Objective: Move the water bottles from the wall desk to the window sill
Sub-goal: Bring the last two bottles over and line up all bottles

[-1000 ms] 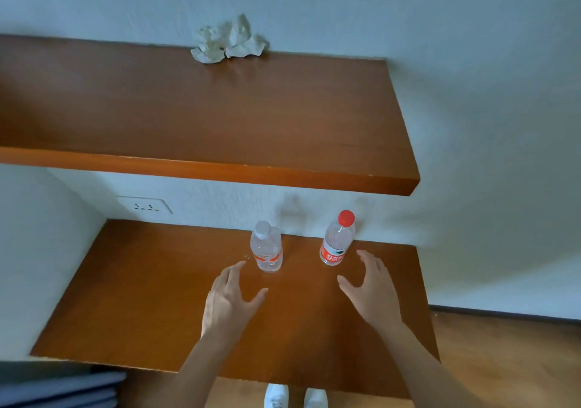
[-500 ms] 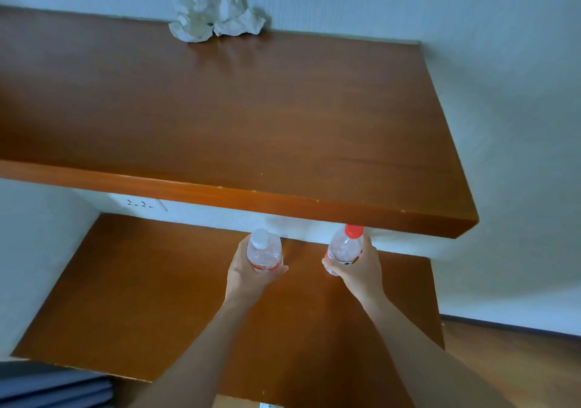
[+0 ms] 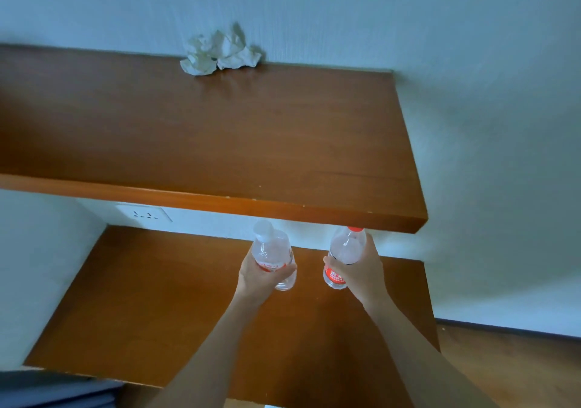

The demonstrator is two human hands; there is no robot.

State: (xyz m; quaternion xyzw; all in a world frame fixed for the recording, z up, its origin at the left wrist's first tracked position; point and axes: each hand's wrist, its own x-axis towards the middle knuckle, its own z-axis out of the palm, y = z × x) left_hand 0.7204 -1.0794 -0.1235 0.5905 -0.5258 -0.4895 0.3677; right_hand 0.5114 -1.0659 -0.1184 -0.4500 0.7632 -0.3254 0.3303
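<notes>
Head view: each hand holds a bottle over the desk (image 3: 141,297).

The left hand (image 3: 261,277) is wrapped round the labelled middle of the white-cap bottle (image 3: 272,249). Just to its right, the right hand (image 3: 361,274) grips the red-cap bottle (image 3: 344,250) from the right side. Both bottles stand near upright and apart from each other. Just above the two grips runs the front edge of the shelf (image 3: 220,131), which hides part of the red cap. A socket (image 3: 144,214) sits on the wall up and left of the left hand, and crumpled paper (image 3: 220,54) lies far above at the back of the shelf.
</notes>
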